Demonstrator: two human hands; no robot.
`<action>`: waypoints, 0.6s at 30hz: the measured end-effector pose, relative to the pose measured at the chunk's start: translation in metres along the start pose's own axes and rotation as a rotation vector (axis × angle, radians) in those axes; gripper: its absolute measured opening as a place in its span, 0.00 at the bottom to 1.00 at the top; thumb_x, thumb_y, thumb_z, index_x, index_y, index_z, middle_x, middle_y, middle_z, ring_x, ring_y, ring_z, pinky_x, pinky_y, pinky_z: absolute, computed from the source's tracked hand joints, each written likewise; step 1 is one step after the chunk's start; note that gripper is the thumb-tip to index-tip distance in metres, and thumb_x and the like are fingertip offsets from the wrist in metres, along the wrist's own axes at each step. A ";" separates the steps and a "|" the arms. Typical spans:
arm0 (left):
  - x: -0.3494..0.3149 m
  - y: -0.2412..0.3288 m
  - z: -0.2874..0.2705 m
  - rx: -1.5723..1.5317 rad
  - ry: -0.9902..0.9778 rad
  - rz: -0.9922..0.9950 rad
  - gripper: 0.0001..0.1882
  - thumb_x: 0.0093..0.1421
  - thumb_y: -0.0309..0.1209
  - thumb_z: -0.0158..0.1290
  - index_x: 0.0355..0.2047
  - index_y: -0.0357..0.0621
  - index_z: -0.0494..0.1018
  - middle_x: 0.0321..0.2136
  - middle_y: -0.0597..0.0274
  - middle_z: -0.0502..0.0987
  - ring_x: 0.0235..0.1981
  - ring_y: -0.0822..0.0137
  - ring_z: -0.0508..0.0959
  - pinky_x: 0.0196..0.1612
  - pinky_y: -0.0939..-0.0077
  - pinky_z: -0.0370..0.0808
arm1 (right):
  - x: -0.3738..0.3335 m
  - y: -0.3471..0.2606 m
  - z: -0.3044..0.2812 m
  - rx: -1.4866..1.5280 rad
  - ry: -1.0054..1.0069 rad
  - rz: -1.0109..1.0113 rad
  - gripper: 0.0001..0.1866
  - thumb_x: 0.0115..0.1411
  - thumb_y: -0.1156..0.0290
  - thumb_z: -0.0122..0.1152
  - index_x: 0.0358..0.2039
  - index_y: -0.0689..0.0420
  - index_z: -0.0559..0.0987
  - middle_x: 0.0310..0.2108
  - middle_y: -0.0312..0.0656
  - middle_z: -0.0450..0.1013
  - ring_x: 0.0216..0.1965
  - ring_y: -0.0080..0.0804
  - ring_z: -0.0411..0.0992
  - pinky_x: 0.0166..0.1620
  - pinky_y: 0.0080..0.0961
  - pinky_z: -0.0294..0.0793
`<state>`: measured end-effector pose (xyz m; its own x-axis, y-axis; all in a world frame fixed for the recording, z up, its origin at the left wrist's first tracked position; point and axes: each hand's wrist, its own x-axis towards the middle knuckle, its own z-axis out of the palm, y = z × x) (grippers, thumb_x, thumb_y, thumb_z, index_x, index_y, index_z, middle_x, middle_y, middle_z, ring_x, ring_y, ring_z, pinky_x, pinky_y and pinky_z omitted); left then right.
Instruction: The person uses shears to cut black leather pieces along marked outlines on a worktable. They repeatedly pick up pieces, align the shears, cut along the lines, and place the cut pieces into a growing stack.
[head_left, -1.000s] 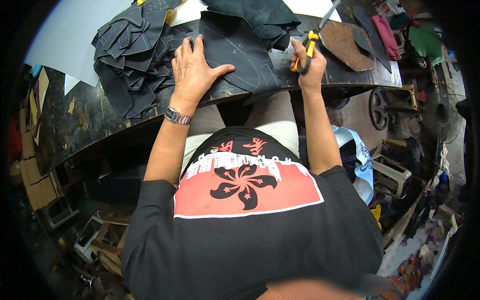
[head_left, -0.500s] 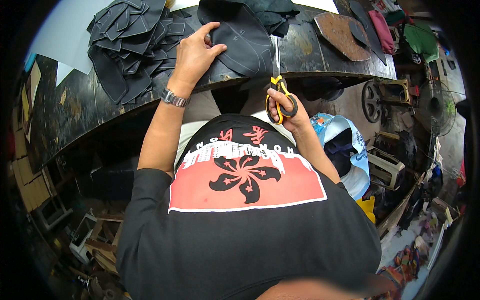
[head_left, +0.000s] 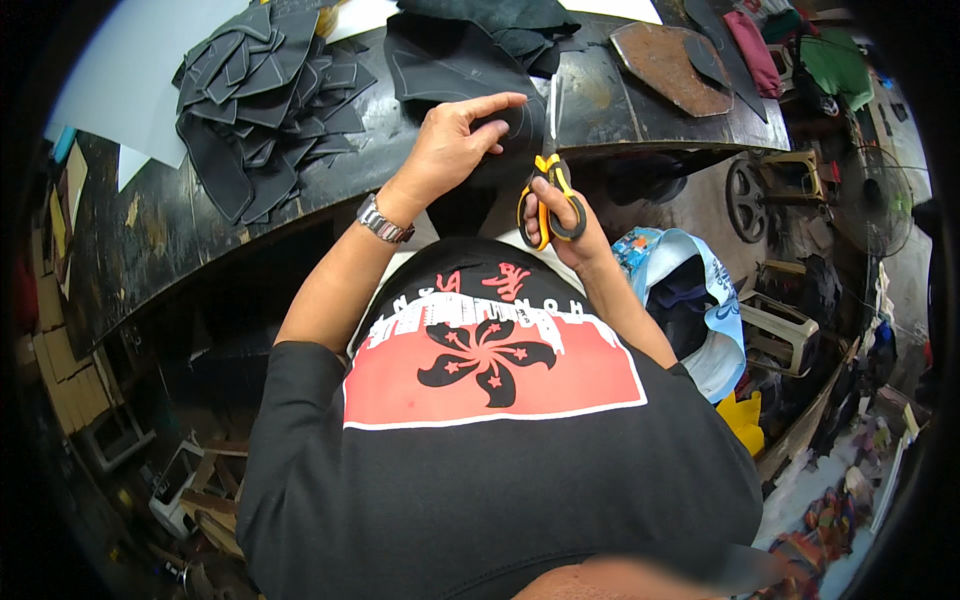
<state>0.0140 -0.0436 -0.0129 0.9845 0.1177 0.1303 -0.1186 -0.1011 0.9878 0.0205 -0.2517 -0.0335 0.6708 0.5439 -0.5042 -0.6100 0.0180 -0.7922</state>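
Observation:
My left hand point(head_left: 462, 145) lies over the near part of a black leather-like sheet point(head_left: 445, 62) with thin pale outlines drawn on it. Its index finger is stretched out to the right and the thumb stands apart; the other fingers are partly hidden. My right hand point(head_left: 566, 225) is closed round the yellow-and-black handles of a pair of scissors point(head_left: 553, 162). The blades point away from me, over the table edge beside the sheet's right side. Whether they have the sheet between them I cannot tell.
A heap of cut black pieces point(head_left: 255, 100) lies on the dark worn table point(head_left: 130, 250) at the left. Dark cloth point(head_left: 520, 22) sits behind the sheet. A brown board point(head_left: 670, 70) lies at the right. Beyond my right arm stand a blue-and-white bag point(head_left: 715, 330) and a fan point(head_left: 872, 200).
My left hand has moved right and nearer to me across the sheet. The sheet has turned and shifted, and its near edge now lies under that hand. The scissors' handles are spread wider.

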 end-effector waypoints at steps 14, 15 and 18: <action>0.003 0.026 -0.006 -0.335 0.343 0.190 0.28 0.61 0.19 0.54 0.62 0.34 0.63 0.56 0.57 0.72 0.49 0.75 0.74 0.53 0.84 0.71 | 0.001 -0.010 0.022 -0.247 -0.400 0.019 0.26 0.61 0.48 0.60 0.37 0.62 0.76 0.29 0.40 0.73 0.32 0.26 0.72 0.40 0.22 0.71; -0.001 0.024 -0.006 -0.379 0.355 0.187 0.28 0.61 0.19 0.55 0.62 0.34 0.63 0.55 0.58 0.72 0.48 0.76 0.75 0.52 0.85 0.71 | 0.005 -0.010 0.024 -0.274 -0.395 0.010 0.28 0.61 0.45 0.59 0.39 0.63 0.76 0.31 0.40 0.73 0.34 0.26 0.72 0.42 0.23 0.71; -0.005 0.019 -0.005 -0.481 0.397 0.174 0.29 0.60 0.19 0.56 0.62 0.36 0.64 0.54 0.58 0.73 0.45 0.77 0.76 0.49 0.86 0.73 | 0.008 -0.012 0.032 -0.218 -0.412 -0.024 0.30 0.60 0.43 0.59 0.40 0.62 0.76 0.33 0.40 0.73 0.37 0.26 0.72 0.43 0.23 0.71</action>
<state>0.0063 -0.0412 0.0054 0.8336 0.5056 0.2226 -0.4077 0.2910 0.8655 0.0197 -0.2207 -0.0165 0.4334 0.8343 -0.3407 -0.4639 -0.1176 -0.8780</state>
